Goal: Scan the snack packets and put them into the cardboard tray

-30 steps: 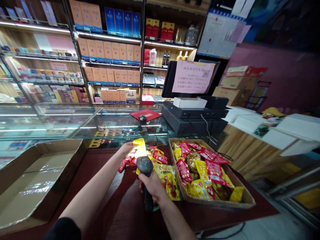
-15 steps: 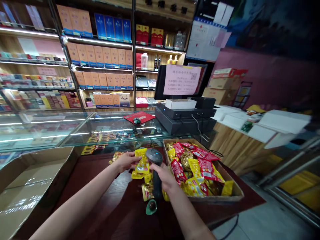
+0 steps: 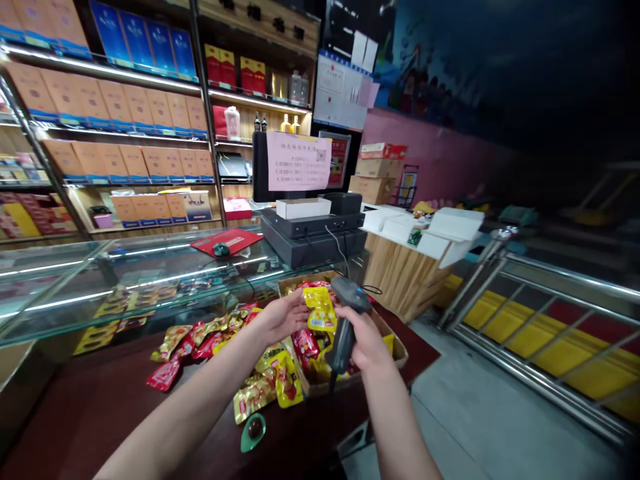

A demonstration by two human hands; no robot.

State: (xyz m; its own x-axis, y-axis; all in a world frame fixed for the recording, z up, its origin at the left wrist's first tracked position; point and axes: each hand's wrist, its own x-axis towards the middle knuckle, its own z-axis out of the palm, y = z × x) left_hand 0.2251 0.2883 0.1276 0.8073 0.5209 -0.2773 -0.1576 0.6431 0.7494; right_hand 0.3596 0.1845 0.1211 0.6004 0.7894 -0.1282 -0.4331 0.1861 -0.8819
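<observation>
My right hand (image 3: 367,340) is wrapped round the handle of a dark barcode scanner (image 3: 344,337), which it holds upright above the box. Beside the scanner is a small yellow snack packet (image 3: 320,310), its barcode side facing me. My left hand (image 3: 286,319) grips that packet at its left edge; some of the fingertips are hidden. Underneath, an open cardboard box (image 3: 320,388) holds red and yellow packets, partly covered by my hands. Gold, red and yellow snack packets (image 3: 255,395) lie in a loose pile on the dark red table, left of the box.
A green teardrop-shaped item (image 3: 253,432) lies near the pile. Behind stands a glass counter (image 3: 165,267) with a mouse (image 3: 221,249) on a red mat, and a black till with a monitor (image 3: 295,163). A cardboard carton (image 3: 20,380) is at left, a metal railing (image 3: 550,333) at right.
My view has turned right. My hands, with the yellow packet and the scanner, have shifted from over the table to over the box. More of the loose packet pile now shows.
</observation>
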